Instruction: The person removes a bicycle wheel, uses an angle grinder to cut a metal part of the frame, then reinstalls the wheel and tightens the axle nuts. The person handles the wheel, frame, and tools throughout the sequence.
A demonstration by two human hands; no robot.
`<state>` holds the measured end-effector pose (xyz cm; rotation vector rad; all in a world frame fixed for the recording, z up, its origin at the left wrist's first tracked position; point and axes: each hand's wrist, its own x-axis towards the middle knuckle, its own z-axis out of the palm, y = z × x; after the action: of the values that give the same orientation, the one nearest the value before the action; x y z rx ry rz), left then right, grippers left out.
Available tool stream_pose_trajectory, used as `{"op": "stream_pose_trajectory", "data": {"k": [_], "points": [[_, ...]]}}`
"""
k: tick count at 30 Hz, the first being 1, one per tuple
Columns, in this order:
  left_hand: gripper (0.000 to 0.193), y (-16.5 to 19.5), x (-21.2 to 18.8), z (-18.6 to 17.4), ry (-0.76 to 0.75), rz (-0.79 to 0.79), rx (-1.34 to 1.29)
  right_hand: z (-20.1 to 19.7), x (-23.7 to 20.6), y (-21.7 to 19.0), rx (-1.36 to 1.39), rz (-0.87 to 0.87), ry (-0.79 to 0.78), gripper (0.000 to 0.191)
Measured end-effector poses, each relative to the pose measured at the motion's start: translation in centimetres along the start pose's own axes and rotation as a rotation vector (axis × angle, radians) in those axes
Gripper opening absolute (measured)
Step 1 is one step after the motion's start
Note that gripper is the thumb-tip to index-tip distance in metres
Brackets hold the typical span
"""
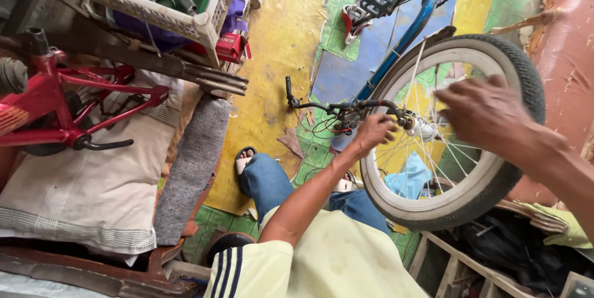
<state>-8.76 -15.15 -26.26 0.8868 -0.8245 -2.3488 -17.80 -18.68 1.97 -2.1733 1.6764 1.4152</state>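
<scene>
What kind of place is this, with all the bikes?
Probably a small bicycle repair shop. A blue bicycle stands upside down while the left hand and right hand work at its wheel. A red bicycle frame and a crate of parts sit nearby.
</scene>
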Motion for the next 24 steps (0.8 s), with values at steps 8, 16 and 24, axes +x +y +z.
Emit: {"op": "stream_pose_trajectory", "data": {"k": [8,16,24], "points": [[0.019,-2.1,0.3,1.1,-0.038,-0.086,-0.519,3.4,-2.4,4.4,-0.056,0.303,0.48,0.078],[0.016,-2.7,0.4,2.3,0.152,0.104,-0.382,3.6,-4.8,1.6,0.598,0.356,0.565,0.08],[0.015,-3.3,-1.7,3.4,0.298,0.283,-0.062,3.6,-7.3,-2.0,0.492,0.339,0.674,0.073]]}}
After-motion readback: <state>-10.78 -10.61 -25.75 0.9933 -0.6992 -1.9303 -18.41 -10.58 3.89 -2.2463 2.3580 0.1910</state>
